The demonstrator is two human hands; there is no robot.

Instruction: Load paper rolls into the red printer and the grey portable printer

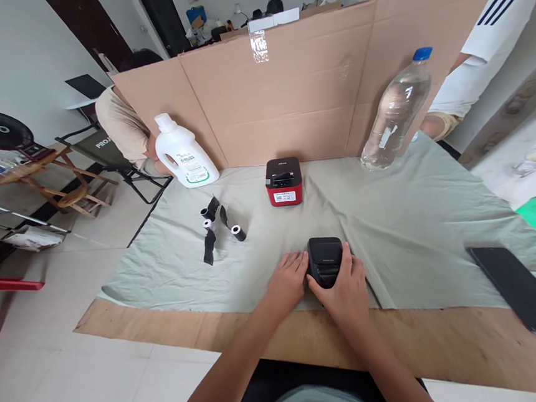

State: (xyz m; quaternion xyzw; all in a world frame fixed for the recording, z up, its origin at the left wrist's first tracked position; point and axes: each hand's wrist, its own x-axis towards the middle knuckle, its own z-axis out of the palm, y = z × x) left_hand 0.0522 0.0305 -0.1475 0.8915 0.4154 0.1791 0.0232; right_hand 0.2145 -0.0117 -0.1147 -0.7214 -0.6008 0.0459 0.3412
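Holding black device (326, 260) near front of table (204, 327) | right hand (349, 286): grip closed around it | left hand (290, 280): open, just beside it | beyond: red-and-black box (284, 184) | left: small rolls (239, 233), dark strips (209, 247) | back: white jug (188, 160), clear bottle (394, 118), cardboard panel (282, 99) blocking far side | right: phone (524, 291)

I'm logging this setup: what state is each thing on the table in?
Black device: lid looks shut, between left hand and right hand
Red-and-black box: upright, top looks shut
White jug: upright, capped
Clear bottle: capped
Small rolls: partly unwound, strips loose
Phone: flat, screen dark
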